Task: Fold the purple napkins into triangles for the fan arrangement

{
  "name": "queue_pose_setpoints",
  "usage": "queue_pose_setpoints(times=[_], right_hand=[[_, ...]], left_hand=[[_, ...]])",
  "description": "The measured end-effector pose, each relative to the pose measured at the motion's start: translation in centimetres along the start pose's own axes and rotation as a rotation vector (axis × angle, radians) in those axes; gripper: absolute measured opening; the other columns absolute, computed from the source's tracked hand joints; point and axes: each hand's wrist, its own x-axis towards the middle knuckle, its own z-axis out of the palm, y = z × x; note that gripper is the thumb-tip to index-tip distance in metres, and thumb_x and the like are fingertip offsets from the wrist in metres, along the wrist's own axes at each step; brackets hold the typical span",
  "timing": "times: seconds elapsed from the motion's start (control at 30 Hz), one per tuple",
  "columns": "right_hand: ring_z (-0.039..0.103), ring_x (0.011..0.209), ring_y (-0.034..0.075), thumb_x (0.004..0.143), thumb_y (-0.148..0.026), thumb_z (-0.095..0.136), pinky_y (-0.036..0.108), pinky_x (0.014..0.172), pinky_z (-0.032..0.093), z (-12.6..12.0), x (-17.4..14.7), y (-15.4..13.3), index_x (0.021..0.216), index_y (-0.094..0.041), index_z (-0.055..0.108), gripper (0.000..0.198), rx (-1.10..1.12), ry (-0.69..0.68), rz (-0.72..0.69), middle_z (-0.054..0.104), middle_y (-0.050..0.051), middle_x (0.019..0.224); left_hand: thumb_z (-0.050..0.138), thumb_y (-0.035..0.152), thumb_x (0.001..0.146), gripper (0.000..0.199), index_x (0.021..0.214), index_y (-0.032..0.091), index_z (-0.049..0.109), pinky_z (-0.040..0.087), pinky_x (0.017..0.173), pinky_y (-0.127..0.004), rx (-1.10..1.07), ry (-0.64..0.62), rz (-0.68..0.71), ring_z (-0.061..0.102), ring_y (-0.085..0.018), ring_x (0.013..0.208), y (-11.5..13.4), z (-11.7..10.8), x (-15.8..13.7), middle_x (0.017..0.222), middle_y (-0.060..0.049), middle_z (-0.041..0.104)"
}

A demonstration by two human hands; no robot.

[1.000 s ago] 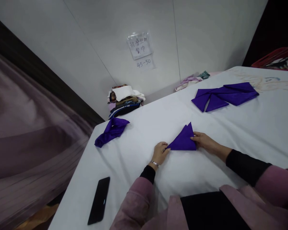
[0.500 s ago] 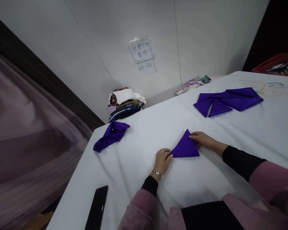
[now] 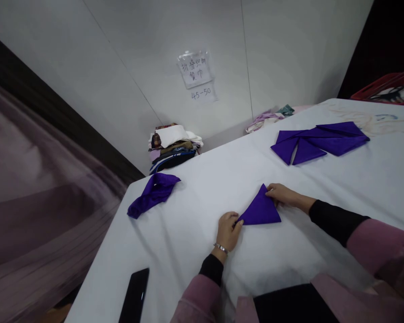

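A purple cloth napkin point(image 3: 261, 210), folded into a triangle, lies on the white-covered table point(image 3: 202, 193) between my hands. My left hand point(image 3: 228, 229), with a bracelet at its wrist, pinches the napkin's left corner. At the right edge, near the top point, my right hand point(image 3: 278, 194) grips the napkin between thumb and fingers. Further back on the right are folded purple napkins point(image 3: 336, 140), partly overlapping. Towards the table's left edge lies a crumpled purple cloth point(image 3: 153, 195).
A black phone point(image 3: 134, 294) rests at the front left. Beyond the far edge stand a stack of folded clothes point(image 3: 175, 148) and a heap of fabrics point(image 3: 265, 120). A paper sign point(image 3: 195, 69) hangs on the wall, and a red basket point(image 3: 363, 93) sits at far right.
The view has shifted slightly. Both hands keep hold of the triangular napkin, and the left hand looks slightly more turned at its corner.
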Motion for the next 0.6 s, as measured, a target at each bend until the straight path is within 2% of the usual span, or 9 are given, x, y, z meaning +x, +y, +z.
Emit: queue_pose_setpoints(times=[0.27, 0.6], right_hand=[[0.054, 0.042, 0.014, 0.079, -0.022, 0.049, 0.024, 0.045, 0.038, -0.4, 0.3, 0.0, 0.079, -0.017, 0.054, 0.007, -0.236, 0.039, -0.049, 0.055, -0.001, 0.044], [0.051, 0.041, 0.012, 0.082, -0.029, 0.05, 0.025, 0.046, 0.036, -0.4, 1.2, 0.6, 0.071, -0.019, 0.055, 0.017, -0.296, 0.103, -0.076, 0.058, 0.0, 0.054]], left_hand=[[0.06, 0.025, 0.081, 0.007, 0.078, 0.021, 0.064, 0.045, 0.09, -0.042, -0.018, 0.058, -0.005, 0.057, -0.02, 0.097, -0.1, 0.1, -0.2, 0.099, -0.005, 0.063], [0.053, 0.021, 0.086, 0.016, 0.073, 0.02, 0.062, 0.044, 0.091, -0.042, 0.028, 0.041, -0.023, 0.056, -0.02, 0.1, -0.2, 0.2, -0.2, 0.103, -0.005, 0.062]])
